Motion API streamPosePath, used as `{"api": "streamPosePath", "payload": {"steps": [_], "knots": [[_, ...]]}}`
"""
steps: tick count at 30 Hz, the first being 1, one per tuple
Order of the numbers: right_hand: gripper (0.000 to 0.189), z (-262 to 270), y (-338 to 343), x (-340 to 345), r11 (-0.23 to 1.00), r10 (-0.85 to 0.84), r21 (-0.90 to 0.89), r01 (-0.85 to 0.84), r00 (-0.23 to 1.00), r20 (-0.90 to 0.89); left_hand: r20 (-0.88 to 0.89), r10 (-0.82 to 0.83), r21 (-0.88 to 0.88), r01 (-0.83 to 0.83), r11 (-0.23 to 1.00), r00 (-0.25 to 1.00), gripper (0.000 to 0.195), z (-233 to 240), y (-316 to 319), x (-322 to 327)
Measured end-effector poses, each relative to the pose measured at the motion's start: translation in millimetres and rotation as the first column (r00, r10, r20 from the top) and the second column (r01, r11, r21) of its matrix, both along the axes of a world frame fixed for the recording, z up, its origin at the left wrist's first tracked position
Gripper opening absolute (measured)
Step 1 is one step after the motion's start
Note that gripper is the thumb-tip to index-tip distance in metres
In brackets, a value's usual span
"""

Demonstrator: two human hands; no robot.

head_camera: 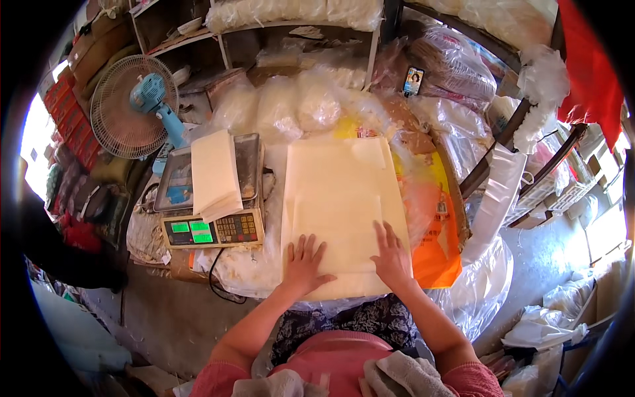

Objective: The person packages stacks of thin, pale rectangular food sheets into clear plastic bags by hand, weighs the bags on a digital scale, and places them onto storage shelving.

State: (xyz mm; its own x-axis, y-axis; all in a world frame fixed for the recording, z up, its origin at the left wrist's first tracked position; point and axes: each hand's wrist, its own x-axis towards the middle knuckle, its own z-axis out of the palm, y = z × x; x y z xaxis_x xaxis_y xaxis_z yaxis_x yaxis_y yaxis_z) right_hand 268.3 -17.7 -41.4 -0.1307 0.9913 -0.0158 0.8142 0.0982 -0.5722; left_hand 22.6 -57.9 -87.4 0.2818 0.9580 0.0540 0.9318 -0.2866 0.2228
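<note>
A broad stack of thin cream-coloured sheets point(337, 213) lies flat on the table in front of me. My left hand point(306, 265) rests palm down on its near left part, fingers spread. On the near right edge lies my right hand point(392, 255), its fingers pointing away from me. Neither hand grips anything that I can see. A smaller folded piece point(368, 152) sits at the stack's far right corner. To the left, a digital scale point(214, 229) with lit green displays carries a folded bundle of similar sheets point(214, 173) across its metal tray point(248, 154).
A blue fan point(149, 94) stands behind the scale. Plastic bags of pale goods point(278, 106) line the table's far side. An orange and yellow printed bag point(436, 248) lies along the right. A phone point(413, 81) with a lit screen leans at the back. A black cable point(212, 278) hangs below the scale.
</note>
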Motion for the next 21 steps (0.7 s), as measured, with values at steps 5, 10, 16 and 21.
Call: {"api": "streamPosePath", "payload": {"steps": [5, 10, 16, 21], "knots": [[0.094, -9.0, 0.3, 2.8, 0.914, 0.372, 0.008, -0.405, 0.847, 0.379, -0.023, -0.072, 0.008, 0.072, 0.997, 0.997, 0.082, 2.8, 7.2, -6.3], [0.088, -11.7, 11.7, 25.4, 0.880, 0.430, 0.038, -0.474, 0.827, 0.362, 0.193, -0.155, 0.035, 0.151, 0.988, 0.969, 0.043, 13.5, 21.3, -52.4], [0.038, -14.5, 12.4, 51.7, 0.947, 0.061, -0.217, -0.238, 0.793, -0.606, 0.691, 0.278, -0.243, -0.148, 0.959, 0.667, 0.036, 24.9, 28.0, -61.0], [0.041, -41.1, 45.8, 34.3, 0.985, -0.141, -0.119, 0.123, 0.978, -0.153, 0.349, 0.307, 0.161, -0.380, 0.911, 0.885, 0.054, 28.7, 64.9, -17.4]]}}
